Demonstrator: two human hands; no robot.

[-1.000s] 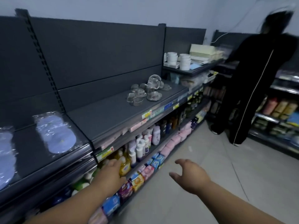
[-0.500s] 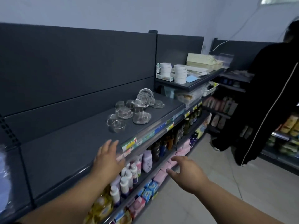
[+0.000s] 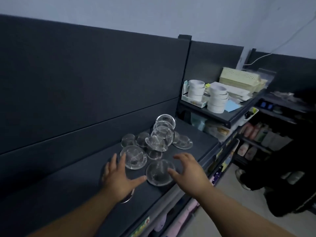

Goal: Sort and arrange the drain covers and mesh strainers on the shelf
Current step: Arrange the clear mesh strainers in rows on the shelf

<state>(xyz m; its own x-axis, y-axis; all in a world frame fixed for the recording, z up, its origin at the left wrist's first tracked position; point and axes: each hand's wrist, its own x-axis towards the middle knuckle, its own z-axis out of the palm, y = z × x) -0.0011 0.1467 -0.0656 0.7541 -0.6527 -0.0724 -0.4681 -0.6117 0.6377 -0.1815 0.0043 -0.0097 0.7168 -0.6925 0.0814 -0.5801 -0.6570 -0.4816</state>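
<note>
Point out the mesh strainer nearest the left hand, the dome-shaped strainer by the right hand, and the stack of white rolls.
mesh strainer [image 3: 133, 157], head view, on its mesh bowl.
dome-shaped strainer [image 3: 158, 174], head view, on top of the dome.
stack of white rolls [image 3: 217, 100], head view, on the stack's side.

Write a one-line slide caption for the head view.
Both open hands, left and right, reach toward loose mesh strainers on a dark shelf.

The scene is dim and bluish, with the pale wall [image 3: 153, 12] toward twelve o'clock the brightest area. Faint glints show on the mesh strainers [image 3: 153, 144]. Wide-angle bending curves the shelf [image 3: 68, 194], and the edge at three o'clock is smeared and dark.
</note>
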